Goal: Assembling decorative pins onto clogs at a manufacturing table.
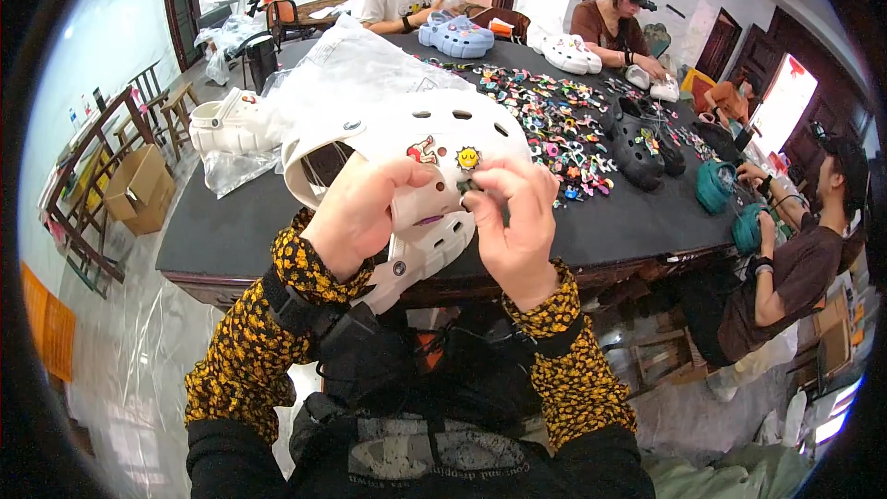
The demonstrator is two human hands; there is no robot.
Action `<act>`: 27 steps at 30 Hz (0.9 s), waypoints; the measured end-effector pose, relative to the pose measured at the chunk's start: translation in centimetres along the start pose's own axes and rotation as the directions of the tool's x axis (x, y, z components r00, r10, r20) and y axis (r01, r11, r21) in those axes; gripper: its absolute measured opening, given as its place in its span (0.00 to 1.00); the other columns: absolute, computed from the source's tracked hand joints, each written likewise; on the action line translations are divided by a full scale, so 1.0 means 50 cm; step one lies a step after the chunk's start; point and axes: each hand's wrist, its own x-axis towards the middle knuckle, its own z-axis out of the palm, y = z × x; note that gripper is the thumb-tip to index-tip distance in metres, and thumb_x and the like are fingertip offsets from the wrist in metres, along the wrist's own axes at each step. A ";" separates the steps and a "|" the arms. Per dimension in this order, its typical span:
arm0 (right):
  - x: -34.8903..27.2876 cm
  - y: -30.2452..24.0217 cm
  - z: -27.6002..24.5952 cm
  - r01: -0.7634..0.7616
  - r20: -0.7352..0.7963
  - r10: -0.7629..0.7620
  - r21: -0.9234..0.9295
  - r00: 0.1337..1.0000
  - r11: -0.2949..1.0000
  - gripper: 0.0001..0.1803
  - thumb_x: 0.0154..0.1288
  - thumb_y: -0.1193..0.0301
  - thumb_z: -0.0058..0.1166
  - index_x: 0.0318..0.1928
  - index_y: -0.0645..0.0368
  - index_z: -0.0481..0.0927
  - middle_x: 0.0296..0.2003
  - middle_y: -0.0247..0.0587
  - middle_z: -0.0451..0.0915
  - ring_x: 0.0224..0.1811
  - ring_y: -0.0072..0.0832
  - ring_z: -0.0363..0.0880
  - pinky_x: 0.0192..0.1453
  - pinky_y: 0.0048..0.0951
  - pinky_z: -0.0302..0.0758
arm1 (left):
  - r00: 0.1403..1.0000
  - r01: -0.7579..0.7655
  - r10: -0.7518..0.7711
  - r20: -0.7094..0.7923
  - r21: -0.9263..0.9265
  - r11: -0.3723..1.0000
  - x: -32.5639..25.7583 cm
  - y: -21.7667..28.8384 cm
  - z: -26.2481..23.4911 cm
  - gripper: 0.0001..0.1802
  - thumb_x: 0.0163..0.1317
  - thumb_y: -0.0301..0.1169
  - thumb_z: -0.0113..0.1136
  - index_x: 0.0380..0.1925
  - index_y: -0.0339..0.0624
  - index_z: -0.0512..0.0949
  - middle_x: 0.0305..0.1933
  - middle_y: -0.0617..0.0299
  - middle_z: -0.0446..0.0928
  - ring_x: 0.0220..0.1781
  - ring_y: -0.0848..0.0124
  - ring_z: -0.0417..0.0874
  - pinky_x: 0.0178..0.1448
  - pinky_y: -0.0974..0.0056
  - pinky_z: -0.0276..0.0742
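Head view. Upper white clog [443, 129], one: held between the two hands, its heel opening beside the left grip [356, 212], its perforated upper in front of the right grip [517, 222]. Left grip: closed on the clog, thumb laid along the upper, remaining fingers mostly hidden. Right grip: thumb and forefinger brought near together at the shoe's side; a small dark bit is seen at the tips, but whether it is pinched cannot be told.

Fittings: sun charm [468, 159], yellow, set just beyond the right fingertips; red-and-white charm [422, 150], set just beyond the left thumb.

Handling, as judged: clog light, moulded in foam-like material, springy yet shape-keeping, smooth but not especially slippery, hardly fragile. Hold is best taken at the rim of the foot opening or across the upper, with the wall backed from inside beside the holes. Charms are judged tiny, light and rubbery, best taken by the edges.

Adjacent stock: lower white clog [430, 254], below and between the grips; plastic bag [360, 60], beyond the left grip; charm pile [545, 115], beyond the right grip, spread on the dark bench [231, 240]; black clogs [637, 143], farther right of it.
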 end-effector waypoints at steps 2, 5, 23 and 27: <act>0.004 0.002 -0.009 -0.129 0.020 0.127 0.100 0.992 0.987 0.12 0.57 0.77 0.56 0.43 0.59 0.77 0.41 0.40 0.78 0.42 0.38 0.73 0.51 0.36 0.64 | 1.000 -0.002 0.002 0.003 -0.012 1.000 -0.005 0.003 0.014 0.14 0.51 0.17 0.53 0.40 0.30 0.77 0.39 0.58 0.80 0.37 0.69 0.81 0.42 0.67 0.78; 0.027 0.013 -0.012 -0.053 -0.006 0.054 0.023 0.999 0.998 0.13 0.59 0.78 0.55 0.46 0.60 0.77 0.42 0.41 0.78 0.43 0.38 0.73 0.50 0.36 0.64 | 1.000 -0.007 0.007 -0.001 -0.003 1.000 -0.007 -0.001 0.016 0.15 0.51 0.16 0.52 0.41 0.30 0.77 0.39 0.58 0.80 0.39 0.70 0.81 0.44 0.66 0.78; 0.077 0.010 0.011 0.176 0.153 -0.151 -0.167 0.977 0.970 0.09 0.56 0.78 0.58 0.39 0.59 0.77 0.33 0.38 0.78 0.35 0.36 0.74 0.40 0.35 0.66 | 1.000 -0.002 0.002 -0.011 0.028 1.000 -0.007 -0.017 0.001 0.17 0.55 0.20 0.60 0.47 0.37 0.76 0.43 0.61 0.80 0.43 0.71 0.82 0.49 0.64 0.78; 0.077 0.014 0.020 0.200 0.128 -0.180 -0.170 0.975 0.965 0.08 0.56 0.77 0.60 0.37 0.58 0.77 0.30 0.36 0.77 0.33 0.35 0.73 0.39 0.34 0.64 | 0.999 0.015 -0.012 -0.035 0.085 0.996 -0.007 -0.021 0.007 0.18 0.55 0.19 0.59 0.47 0.36 0.77 0.43 0.60 0.81 0.43 0.71 0.82 0.48 0.65 0.78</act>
